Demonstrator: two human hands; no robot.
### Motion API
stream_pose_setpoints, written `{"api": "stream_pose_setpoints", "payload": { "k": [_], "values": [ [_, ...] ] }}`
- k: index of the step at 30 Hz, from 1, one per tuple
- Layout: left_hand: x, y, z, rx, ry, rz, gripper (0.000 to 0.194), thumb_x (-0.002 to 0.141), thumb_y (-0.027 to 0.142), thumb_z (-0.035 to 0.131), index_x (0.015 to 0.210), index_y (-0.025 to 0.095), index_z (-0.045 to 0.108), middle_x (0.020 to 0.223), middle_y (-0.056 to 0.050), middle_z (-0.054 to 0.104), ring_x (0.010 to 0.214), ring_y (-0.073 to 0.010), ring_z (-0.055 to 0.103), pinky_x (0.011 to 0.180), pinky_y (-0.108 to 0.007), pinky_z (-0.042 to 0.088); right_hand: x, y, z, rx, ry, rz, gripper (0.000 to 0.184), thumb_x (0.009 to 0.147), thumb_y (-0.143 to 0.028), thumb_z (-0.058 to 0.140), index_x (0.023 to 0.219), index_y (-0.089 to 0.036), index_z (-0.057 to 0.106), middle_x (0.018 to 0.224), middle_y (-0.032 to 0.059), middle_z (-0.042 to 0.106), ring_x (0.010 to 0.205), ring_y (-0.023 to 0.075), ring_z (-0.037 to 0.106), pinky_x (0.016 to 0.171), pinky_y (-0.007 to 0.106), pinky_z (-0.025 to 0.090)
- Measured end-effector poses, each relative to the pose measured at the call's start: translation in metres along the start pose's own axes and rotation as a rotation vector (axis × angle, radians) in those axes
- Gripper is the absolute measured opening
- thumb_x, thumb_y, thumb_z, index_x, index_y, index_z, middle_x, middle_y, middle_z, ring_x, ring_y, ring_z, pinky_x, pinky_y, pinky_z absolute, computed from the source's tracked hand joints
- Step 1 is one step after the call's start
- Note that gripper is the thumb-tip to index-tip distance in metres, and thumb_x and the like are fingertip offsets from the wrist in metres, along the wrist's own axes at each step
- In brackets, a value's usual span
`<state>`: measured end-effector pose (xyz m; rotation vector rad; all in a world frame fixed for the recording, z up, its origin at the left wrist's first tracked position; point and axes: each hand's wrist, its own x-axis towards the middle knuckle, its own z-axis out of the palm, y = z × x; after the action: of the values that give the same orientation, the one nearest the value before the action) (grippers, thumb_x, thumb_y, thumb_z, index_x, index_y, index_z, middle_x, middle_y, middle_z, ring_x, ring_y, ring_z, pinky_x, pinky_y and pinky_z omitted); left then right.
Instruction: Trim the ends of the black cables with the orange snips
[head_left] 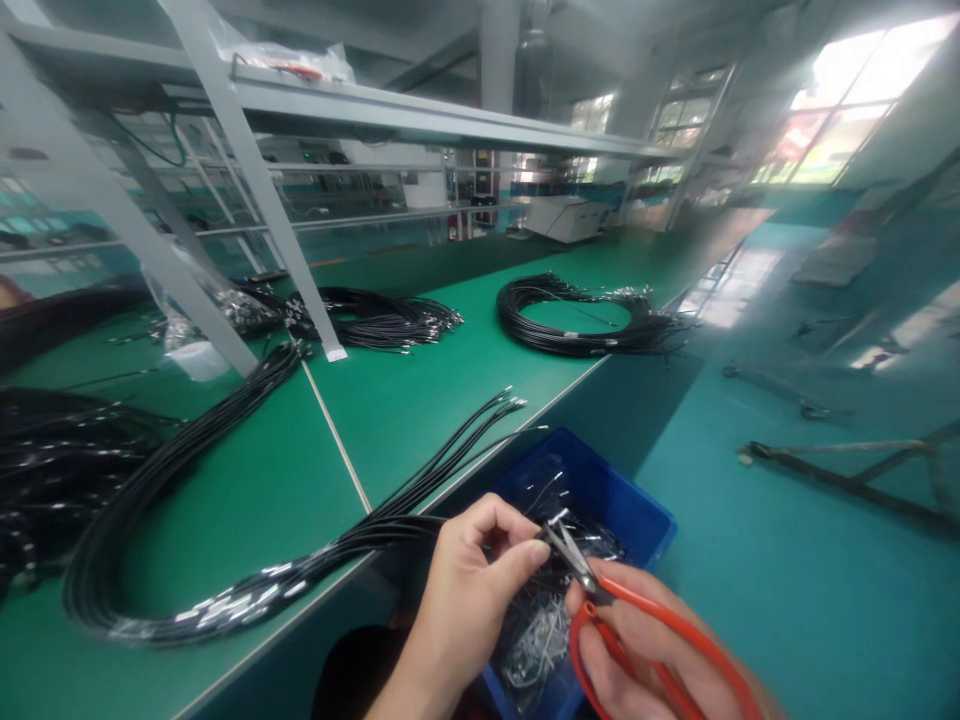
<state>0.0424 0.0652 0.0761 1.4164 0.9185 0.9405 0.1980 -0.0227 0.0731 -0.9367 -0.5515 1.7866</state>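
Thumb and fingers of my left hand (480, 580) pinch the end of a black cable beside the table edge. The rest of that bundle of black cables (247, 600) curves back over the green table. My right hand (645, 640) grips a pair of scissors (630, 600) with red handles. Their blades are slightly apart and lie right at the cable end by my left fingertips; whether they touch it I cannot tell. Below both hands stands a blue bin (637, 490) with clear and white scraps and dark pieces in it.
Coiled black cables (555, 345) lie farther along the green table (420, 410), with another coil (390, 325) near a shelf post (262, 190). More cables (67, 470) are heaped at left, near a plastic bag (180, 310). A metal stand (840, 480) is on the floor at right.
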Motion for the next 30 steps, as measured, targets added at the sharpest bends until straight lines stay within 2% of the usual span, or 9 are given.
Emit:
{"api": "stream_pose_setpoints", "payload": {
  "k": [4, 10, 15, 17, 20, 23, 26, 29, 30],
  "values": [
    [-0.001, 0.000, 0.001, 0.021, 0.005, 0.002, 0.012, 0.073, 0.021, 0.066, 0.067, 0.016, 0.057, 0.064, 0.002, 0.054, 0.061, -0.0126, 0.046, 0.058, -0.023, 0.037, 0.001, -0.006, 0.002, -0.026, 0.004, -0.010, 0.040, 0.057, -0.046, 0.080, 0.086, -0.022, 0.066, 0.061, 0.0035, 0.066, 0.046, 0.0096, 0.048, 0.045, 0.021, 0.035],
    [-0.002, -0.001, 0.003, 0.067, 0.030, 0.008, 0.011, 0.072, 0.021, 0.066, 0.067, 0.016, 0.058, 0.066, 0.001, 0.055, 0.062, -0.0130, 0.047, 0.058, -0.023, 0.038, 0.010, -0.003, -0.003, -0.205, -0.051, 0.042, 0.042, 0.068, -0.052, 0.070, 0.087, -0.017, 0.056, 0.059, 0.0043, 0.066, 0.031, 0.0015, 0.033, 0.033, 0.016, 0.023],
    [0.000, -0.003, 0.002, 0.031, 0.031, -0.032, 0.014, 0.071, 0.024, 0.068, 0.066, 0.015, 0.059, 0.063, 0.001, 0.054, 0.061, -0.0124, 0.046, 0.058, -0.023, 0.036, 0.017, 0.003, -0.005, -0.424, 0.066, 0.044, 0.041, 0.062, -0.046, 0.076, 0.074, -0.018, 0.048, 0.049, -0.0009, 0.063, 0.027, -0.0006, 0.032, 0.030, 0.012, 0.022],
    [0.003, -0.006, -0.003, -0.048, 0.002, -0.068, 0.015, 0.070, 0.026, 0.070, 0.068, 0.015, 0.060, 0.062, 0.002, 0.054, 0.060, -0.0114, 0.045, 0.058, -0.021, 0.035, 0.015, 0.002, -0.007, -0.400, 0.098, -0.024, 0.041, 0.062, -0.047, 0.075, 0.076, -0.017, 0.050, 0.051, -0.0007, 0.063, 0.028, 0.0000, 0.034, 0.030, 0.012, 0.021],
    [0.009, -0.010, -0.012, -0.204, -0.046, -0.114, 0.014, 0.071, 0.025, 0.070, 0.069, 0.015, 0.060, 0.063, 0.003, 0.055, 0.060, -0.0095, 0.044, 0.059, -0.020, 0.034, 0.009, -0.006, -0.007, -0.251, 0.168, -0.150, 0.041, 0.065, -0.050, 0.073, 0.085, -0.018, 0.055, 0.057, 0.0011, 0.064, 0.029, 0.0027, 0.036, 0.031, 0.016, 0.024],
    [0.012, -0.015, -0.011, -0.242, -0.034, -0.110, 0.012, 0.073, 0.023, 0.067, 0.069, 0.015, 0.060, 0.064, 0.003, 0.057, 0.058, -0.0090, 0.044, 0.058, -0.019, 0.035, 0.004, -0.015, -0.004, -0.099, 0.256, -0.203, 0.038, 0.060, -0.044, 0.078, 0.082, -0.020, 0.060, 0.057, 0.0015, 0.063, 0.031, 0.0065, 0.039, 0.033, 0.021, 0.029],
    [0.007, -0.022, 0.007, -0.024, -0.015, -0.048, 0.007, 0.072, 0.021, 0.065, 0.068, 0.017, 0.061, 0.062, 0.002, 0.058, 0.060, -0.0125, 0.050, 0.060, -0.022, 0.038, 0.004, -0.018, -0.006, -0.010, 0.295, -0.216, 0.039, 0.052, -0.041, 0.083, 0.080, -0.022, 0.063, 0.057, 0.0017, 0.064, 0.032, 0.0082, 0.041, 0.033, 0.022, 0.031],
    [0.003, -0.031, 0.024, 0.418, -0.158, 0.076, 0.005, 0.071, 0.023, 0.064, 0.067, 0.022, 0.066, 0.065, 0.000, 0.062, 0.061, -0.0162, 0.056, 0.056, -0.024, 0.041, 0.007, -0.015, -0.016, 0.016, 0.273, -0.190, 0.042, 0.049, -0.044, 0.083, 0.080, -0.023, 0.064, 0.057, 0.0030, 0.065, 0.031, 0.0101, 0.043, 0.031, 0.023, 0.030],
    [0.004, -0.032, 0.023, 0.572, -0.144, 0.109, 0.004, 0.071, 0.023, 0.064, 0.068, 0.024, 0.066, 0.067, 0.000, 0.063, 0.061, -0.0165, 0.057, 0.056, -0.024, 0.042, 0.009, -0.014, -0.021, 0.011, 0.269, -0.180, 0.040, 0.051, -0.044, 0.083, 0.079, -0.022, 0.064, 0.058, 0.0035, 0.065, 0.031, 0.0107, 0.043, 0.030, 0.024, 0.030]
  ]
}}
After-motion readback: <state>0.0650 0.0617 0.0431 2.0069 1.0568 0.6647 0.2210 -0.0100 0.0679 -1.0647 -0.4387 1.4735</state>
